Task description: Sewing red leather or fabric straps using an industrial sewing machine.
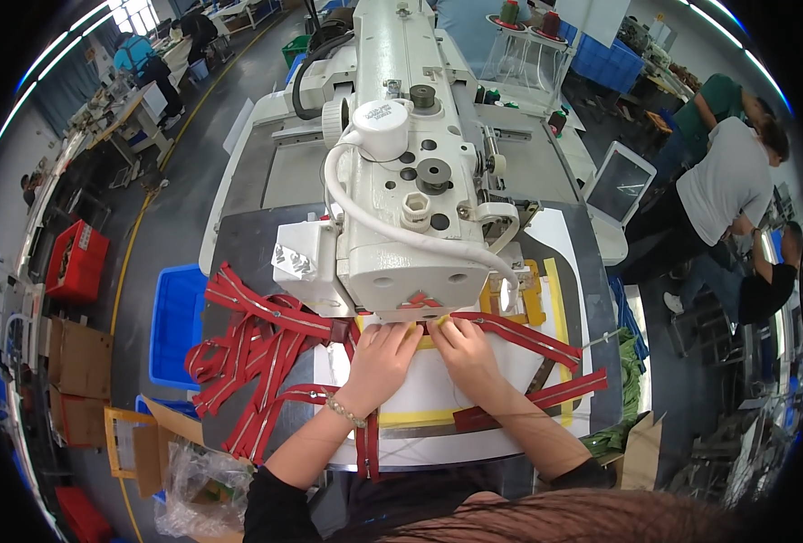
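Both hands are side by side at the front of a white industrial sewing machine (401, 262), right under its head. My left hand (383, 364), with a beaded bracelet at the wrist, has its fingers bent and pressed together at a red zipper. My right hand (464, 358) pinches at the same spot, where a red zipper (533, 339) with metal teeth runs out to the right. Yellow shows at the fingertips of both hands. The machine head partly hides the fingertips and the needle area. Left of my left hand lies a tangled pile of red zippers (261, 335).
A white sheet edged with yellow tape (415, 418) covers part of the metal table. Another red zipper piece (555, 392) lies near my right forearm. A blue bin (173, 326) and a cardboard box with plastic stand at left. A tablet screen (621, 181) and several people are at right.
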`<state>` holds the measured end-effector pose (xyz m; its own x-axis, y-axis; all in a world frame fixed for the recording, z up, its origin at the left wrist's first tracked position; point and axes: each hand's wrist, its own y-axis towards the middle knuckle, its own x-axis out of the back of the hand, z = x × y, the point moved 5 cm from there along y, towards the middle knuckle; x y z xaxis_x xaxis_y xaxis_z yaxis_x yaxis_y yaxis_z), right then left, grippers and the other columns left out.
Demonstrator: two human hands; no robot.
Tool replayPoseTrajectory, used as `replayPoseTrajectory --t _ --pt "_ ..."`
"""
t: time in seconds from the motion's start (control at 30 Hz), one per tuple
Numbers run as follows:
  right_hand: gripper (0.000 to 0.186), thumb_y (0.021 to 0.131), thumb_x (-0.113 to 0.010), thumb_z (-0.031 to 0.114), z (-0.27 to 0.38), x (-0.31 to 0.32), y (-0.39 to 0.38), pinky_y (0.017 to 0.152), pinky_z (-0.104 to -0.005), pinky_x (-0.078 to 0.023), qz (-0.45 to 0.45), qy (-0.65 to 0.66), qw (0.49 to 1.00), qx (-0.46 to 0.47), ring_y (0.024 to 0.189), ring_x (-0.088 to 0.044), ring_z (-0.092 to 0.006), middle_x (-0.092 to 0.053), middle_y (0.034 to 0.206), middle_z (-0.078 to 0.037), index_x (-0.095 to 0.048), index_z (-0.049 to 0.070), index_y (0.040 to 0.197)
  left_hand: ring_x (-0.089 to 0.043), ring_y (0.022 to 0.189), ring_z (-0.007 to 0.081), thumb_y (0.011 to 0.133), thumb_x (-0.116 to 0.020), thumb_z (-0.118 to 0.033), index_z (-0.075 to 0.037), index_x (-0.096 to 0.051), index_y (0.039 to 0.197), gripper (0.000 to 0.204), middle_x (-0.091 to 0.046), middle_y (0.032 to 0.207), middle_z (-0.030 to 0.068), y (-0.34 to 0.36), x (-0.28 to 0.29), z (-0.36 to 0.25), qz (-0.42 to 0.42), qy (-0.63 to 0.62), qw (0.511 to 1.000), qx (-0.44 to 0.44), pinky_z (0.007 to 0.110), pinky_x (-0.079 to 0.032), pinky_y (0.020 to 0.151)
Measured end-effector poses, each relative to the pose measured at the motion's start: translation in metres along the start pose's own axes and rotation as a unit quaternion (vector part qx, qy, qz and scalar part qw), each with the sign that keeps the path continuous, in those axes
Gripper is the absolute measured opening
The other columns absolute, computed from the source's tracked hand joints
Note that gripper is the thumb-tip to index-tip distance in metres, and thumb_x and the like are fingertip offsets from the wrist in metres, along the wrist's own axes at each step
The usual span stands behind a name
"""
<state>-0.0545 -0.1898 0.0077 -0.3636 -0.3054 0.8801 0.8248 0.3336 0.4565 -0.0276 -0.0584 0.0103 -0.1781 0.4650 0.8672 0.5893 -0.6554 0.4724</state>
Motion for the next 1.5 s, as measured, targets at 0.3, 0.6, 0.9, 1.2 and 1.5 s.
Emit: replayPoseTrajectory --t 0.3,0.6,0.9,1.2,1.5 --pt "0.040 0.073 -0.057 0.005 -0.002 0.001 0.000 0.076 -0.0320 -0.047 -0.003 0.035 0.999 0.004 0.086 -0.053 -0.0216 -0.051 0.090 -0.007 -0.060 -0.004 0.112 -0.056 0.097 0.0174 0.076 -0.070 -0.021 -0.009 -0.063 0.112 0.039 -0.061 0.106 0.0019 -0.009 -0.002 0.013 0.010 -0.013 0.999 0.038 0.040 -0.035 0.091" --pt "0.038 0.073 -0.057 0.006 -0.004 0.003 0.003 0.077 -0.0316 -0.047 -0.003 0.034 0.999 0.008 0.083 -0.053 -0.0215 -0.051 0.089 -0.007 -0.061 -0.004 0.110 -0.053 0.095 0.0144 0.081 -0.057 -0.018 -0.021 -0.063 0.115 0.035 -0.058 0.109 -0.0012 -0.008 -0.001 0.009 0.045 0.070 0.996 0.005 0.039 -0.030 0.083" --pt "0.039 0.072 -0.058 0.007 -0.003 0.005 0.003 0.079 -0.0316 -0.047 0.017 0.027 0.999 0.002 0.086 -0.054 -0.0212 -0.053 0.091 -0.007 -0.061 -0.003 0.110 -0.052 0.094 0.0151 0.082 -0.054 -0.015 -0.019 -0.060 0.121 0.040 -0.056 0.107 -0.0013 -0.005 0.000 0.005 0.059 0.091 0.994 0.001 0.041 -0.032 0.085" --pt "0.043 0.072 -0.057 0.005 -0.004 0.003 -0.001 0.082 -0.0344 -0.047 0.042 0.039 0.998 -0.008 0.097 -0.055 -0.0253 -0.055 0.103 -0.010 -0.057 -0.002 0.114 -0.052 0.094 0.0156 0.084 -0.059 -0.021 -0.016 -0.056 0.125 0.041 -0.055 0.100 -0.0012 -0.002 -0.006 -0.002 0.067 0.100 0.992 0.048 0.041 -0.033 0.084" --pt "0.039 0.073 -0.057 0.005 -0.004 0.008 0.004 0.079 -0.0312 -0.047 0.011 0.021 1.000 0.006 0.090 -0.054 -0.0218 -0.054 0.096 -0.008 -0.060 -0.003 0.111 -0.053 0.095 0.0156 0.083 -0.056 -0.016 -0.015 -0.058 0.123 0.040 -0.056 0.100 -0.0007 0.000 -0.010 -0.005 0.060 0.125 0.989 0.059 0.041 -0.034 0.084"
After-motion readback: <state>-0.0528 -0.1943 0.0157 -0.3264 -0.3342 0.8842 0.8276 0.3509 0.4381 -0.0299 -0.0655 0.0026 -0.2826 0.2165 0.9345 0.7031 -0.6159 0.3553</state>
